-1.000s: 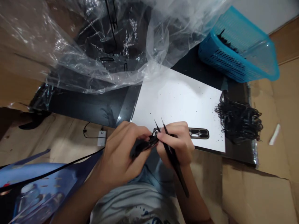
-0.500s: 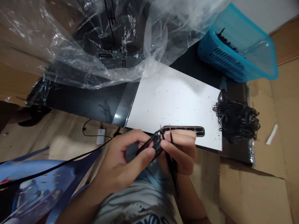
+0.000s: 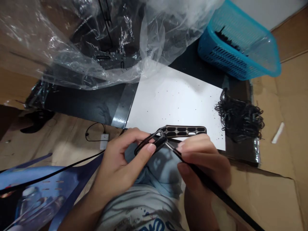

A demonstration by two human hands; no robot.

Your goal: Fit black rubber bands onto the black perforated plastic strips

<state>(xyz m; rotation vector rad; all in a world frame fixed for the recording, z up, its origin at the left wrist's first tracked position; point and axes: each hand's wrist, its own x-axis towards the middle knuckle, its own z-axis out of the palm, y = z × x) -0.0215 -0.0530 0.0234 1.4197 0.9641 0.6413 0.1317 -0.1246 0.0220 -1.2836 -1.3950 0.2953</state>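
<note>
In the head view, my left hand grips one end of a black, bent plastic piece between thumb and fingers. Its long straight arm has a row of dark cells with lighter dividers and extends right over the white sheet. My right hand is closed around black tweezers. Their pale metal tips touch or nearly touch the piece near its bend; I cannot tell which. The tweezers' handle end runs toward the lower right.
A white sheet with scattered black specks lies on a black table. On its right is a tangled heap of thin black strips. Behind stand a blue basket with dark pieces inside and clear plastic sheeting. A blue stool holds bottles.
My right hand has moved right and turned, so the tweezers now slant from lower right toward the bend. Their tips, earlier apart and pointing up, are now close together.
</note>
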